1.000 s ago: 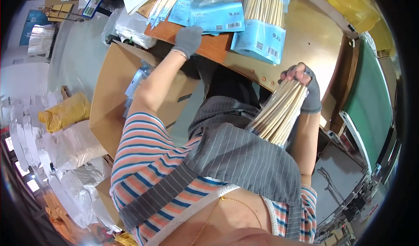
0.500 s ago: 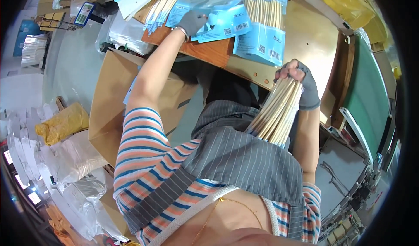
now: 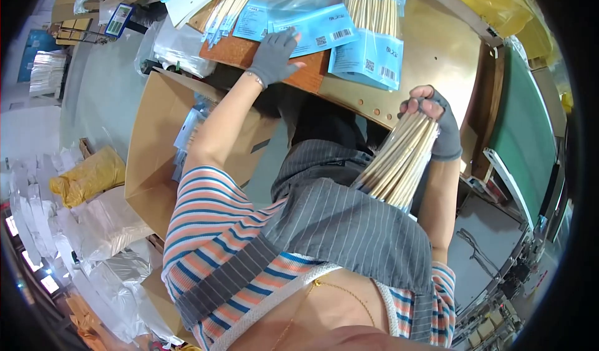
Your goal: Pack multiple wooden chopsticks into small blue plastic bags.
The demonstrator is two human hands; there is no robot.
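My left hand [image 3: 274, 58], in a grey fingerless glove, is open at the table's front edge, thumb apart from the fingers. Its fingertips lie at the near edge of a flat blue pouch [image 3: 321, 34] with a clear window. My right hand [image 3: 435, 123], gloved the same way, is closed round the upper end of a bundle of thin wooden sticks [image 3: 401, 158]. The bundle slants down in front of my apron, its lower ends bluish. On the table, right of the flat pouch, lies a blue pouch filled with sticks [image 3: 368, 45].
More loose sticks [image 3: 234, 8] lie at the table's far left. An open cardboard box [image 3: 156, 142] with blue pouches inside stands left of my legs. Clear plastic bags [image 3: 181, 48] sit beyond it. A green board [image 3: 527, 133] is at the right.
My left hand has drawn back toward the table's near edge and opened, off the flat pouch's middle. The right hand still holds the bundle, almost unmoved.
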